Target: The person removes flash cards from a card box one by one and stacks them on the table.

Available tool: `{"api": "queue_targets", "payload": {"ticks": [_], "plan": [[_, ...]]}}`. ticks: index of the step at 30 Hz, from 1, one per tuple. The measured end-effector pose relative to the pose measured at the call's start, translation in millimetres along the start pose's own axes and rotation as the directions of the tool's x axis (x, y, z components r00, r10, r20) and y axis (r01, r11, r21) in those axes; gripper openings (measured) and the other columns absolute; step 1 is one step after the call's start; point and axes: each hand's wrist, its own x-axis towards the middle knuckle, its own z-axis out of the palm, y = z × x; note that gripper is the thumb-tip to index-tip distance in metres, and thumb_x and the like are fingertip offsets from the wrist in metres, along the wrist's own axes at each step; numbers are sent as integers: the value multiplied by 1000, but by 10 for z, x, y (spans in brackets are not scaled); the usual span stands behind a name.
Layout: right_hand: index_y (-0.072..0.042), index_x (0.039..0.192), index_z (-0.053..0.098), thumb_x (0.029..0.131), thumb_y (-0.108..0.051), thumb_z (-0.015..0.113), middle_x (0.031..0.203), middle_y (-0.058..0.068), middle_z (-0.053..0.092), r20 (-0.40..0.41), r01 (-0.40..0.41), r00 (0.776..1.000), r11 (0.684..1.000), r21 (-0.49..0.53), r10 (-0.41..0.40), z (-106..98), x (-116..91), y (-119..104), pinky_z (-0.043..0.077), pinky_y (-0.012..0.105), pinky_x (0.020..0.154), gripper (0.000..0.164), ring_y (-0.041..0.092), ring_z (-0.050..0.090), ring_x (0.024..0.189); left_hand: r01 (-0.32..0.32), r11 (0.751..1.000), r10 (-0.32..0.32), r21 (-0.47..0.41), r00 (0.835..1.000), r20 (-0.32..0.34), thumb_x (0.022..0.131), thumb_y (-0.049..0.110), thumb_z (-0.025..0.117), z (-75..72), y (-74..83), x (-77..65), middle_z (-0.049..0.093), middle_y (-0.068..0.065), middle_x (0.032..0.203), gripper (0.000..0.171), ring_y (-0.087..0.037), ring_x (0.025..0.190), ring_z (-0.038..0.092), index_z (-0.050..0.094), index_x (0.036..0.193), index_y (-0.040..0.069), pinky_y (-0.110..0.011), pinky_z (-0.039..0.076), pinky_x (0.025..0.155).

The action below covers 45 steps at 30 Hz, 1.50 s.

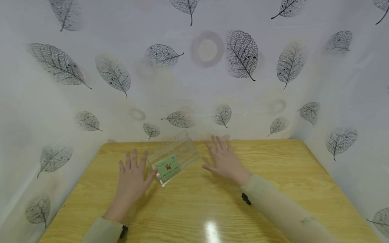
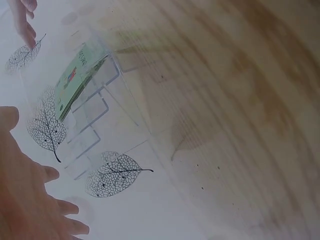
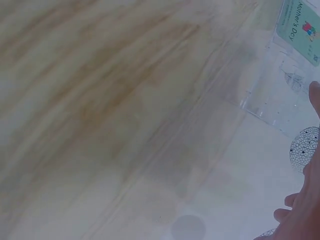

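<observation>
A clear plastic tiered card holder (image 1: 188,149) stands on the wooden table, turned at an angle. In its front tier sits a stack of green cards (image 1: 169,167), the top one reading "Mother's Day"; the stack's edges show in the left wrist view, where the stepped side of the holder (image 2: 102,107) is seen. My left hand (image 1: 132,179) is left of the holder with fingers spread, its thumb close by the holder's left corner; whether they touch I cannot tell. To the right of the holder, my right hand (image 1: 226,163) has its fingers spread and holds nothing.
The wooden table (image 1: 273,189) reaches back to a pale cloth (image 1: 206,87) printed with dark leaf skeletons, which surrounds it at the back and both sides. A bright light reflection lies on the table's near middle.
</observation>
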Motion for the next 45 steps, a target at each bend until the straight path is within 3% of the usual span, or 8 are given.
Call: {"api": "queue_targets", "payload": {"ticks": [5,13,22,28,34,45], "plan": [[-10,168,25,96,-68,65,175,25,19,20,4,1000,1000,6,-4,86,101,-11,19,73,127,101,46,22,162,6,1000,-5,-14,1000,18,106,54,54,12,11,29,5,-35,173,85,-60,159,4,20,169,7,-76,5,127],[-11,170,21,97,-71,60,176,23,18,25,17,1000,1000,-18,-17,162,258,-66,25,72,126,102,42,22,162,-35,999,35,-5,999,-17,105,50,58,54,10,77,11,-30,174,86,-56,160,11,24,166,1,-74,11,128],[-12,171,15,99,-69,58,177,20,15,70,14,997,1000,-3,-13,241,416,-136,23,67,129,101,40,19,164,-55,998,55,3,998,10,106,50,56,86,22,133,10,-28,175,88,-54,161,10,19,167,-1,-70,12,129],[-13,171,9,101,-70,54,179,18,9,105,39,994,999,-9,-38,319,457,-162,22,63,131,101,38,15,165,-73,997,73,7,997,-8,106,47,57,116,47,147,15,-30,174,86,-55,159,16,23,166,-3,-70,15,129],[-10,171,7,103,-67,53,179,16,2,138,96,986,995,-9,-94,306,459,-232,20,58,133,100,38,13,166,-69,997,68,23,997,29,108,46,55,102,60,141,11,-28,175,86,-52,162,10,19,166,-5,-67,13,130],[-7,170,10,103,-66,53,179,16,3,149,154,978,988,-18,-149,296,492,-285,19,53,135,99,37,13,166,-83,996,81,40,996,43,107,46,55,87,77,137,15,-29,174,86,-50,161,15,21,164,-8,-64,16,131]]}}
